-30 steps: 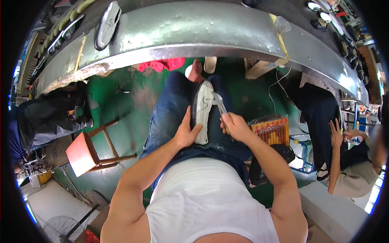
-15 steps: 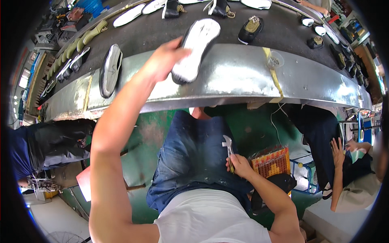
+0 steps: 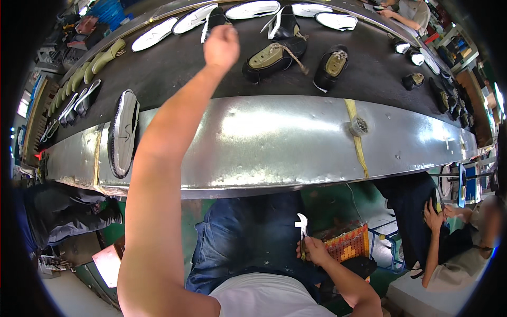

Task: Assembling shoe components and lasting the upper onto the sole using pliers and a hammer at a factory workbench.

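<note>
My left arm stretches across the bench, and my left hand (image 3: 222, 47) is at a black-and-white shoe (image 3: 215, 19) on the far side of the dark surface. Its fingers are partly hidden, so I cannot tell whether they grip that shoe. Right of this hand a black shoe with an olive last and a cord (image 3: 266, 57) lies sole down. Another black shoe on a last (image 3: 334, 66) is beside it. Low over my lap, my right hand (image 3: 315, 250) is closed round the handle of a claw hammer (image 3: 301, 226), head up.
A metal ledge (image 3: 274, 140) runs along the bench's near side, carrying a clear cup of small bits (image 3: 358, 126). One pale shoe (image 3: 124, 132) straddles the ledge at left. White shoes (image 3: 253, 9) line the back. Another person (image 3: 449, 248) sits at right.
The white-soled shoe has left my left hand; a shoe on a last now lies sole down on the dark surface. My left hand has moved farther away. The right still holds the hammer.
</note>
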### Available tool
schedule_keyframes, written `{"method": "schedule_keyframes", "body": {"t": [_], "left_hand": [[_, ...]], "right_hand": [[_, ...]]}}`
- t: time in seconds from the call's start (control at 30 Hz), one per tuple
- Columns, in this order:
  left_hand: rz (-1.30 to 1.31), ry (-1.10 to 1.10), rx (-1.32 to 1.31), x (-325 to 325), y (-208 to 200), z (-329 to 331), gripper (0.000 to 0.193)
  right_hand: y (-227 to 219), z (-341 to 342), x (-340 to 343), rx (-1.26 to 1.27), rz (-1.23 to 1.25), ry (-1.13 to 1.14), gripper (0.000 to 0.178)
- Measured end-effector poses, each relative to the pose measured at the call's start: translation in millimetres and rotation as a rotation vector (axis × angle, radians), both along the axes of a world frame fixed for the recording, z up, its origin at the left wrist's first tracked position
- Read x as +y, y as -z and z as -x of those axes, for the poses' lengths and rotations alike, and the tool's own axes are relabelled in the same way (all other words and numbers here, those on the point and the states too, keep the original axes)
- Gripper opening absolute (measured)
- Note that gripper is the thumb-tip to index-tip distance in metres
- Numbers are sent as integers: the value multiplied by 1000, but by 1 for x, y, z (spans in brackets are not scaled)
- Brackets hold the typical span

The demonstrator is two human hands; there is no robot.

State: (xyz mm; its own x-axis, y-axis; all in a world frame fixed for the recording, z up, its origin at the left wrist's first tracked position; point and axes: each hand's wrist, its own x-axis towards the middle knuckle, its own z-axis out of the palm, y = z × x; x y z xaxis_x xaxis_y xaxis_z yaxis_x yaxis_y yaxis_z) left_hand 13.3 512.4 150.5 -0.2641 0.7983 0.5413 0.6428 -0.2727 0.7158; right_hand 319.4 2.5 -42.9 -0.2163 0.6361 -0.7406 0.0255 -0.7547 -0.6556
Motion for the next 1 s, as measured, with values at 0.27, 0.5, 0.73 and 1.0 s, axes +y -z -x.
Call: {"method": "schedule_keyframes", "body": {"t": [0.27,0.5,0.73,1.0], "left_hand": [[263,-238,-337,104,53,78,53],[491,-236,-289,125,51,77,40],[453,322,-876,9,-11,116,43],[248,664,-776,-271,-73,121,28]], "right_hand": [[-21,4,39,9,107,-15,44],[-21,6,47,-13,124,-17,42],[-24,11,47,-47,6,-139,36],[-63,29,54,490,-118,134,48]]}}
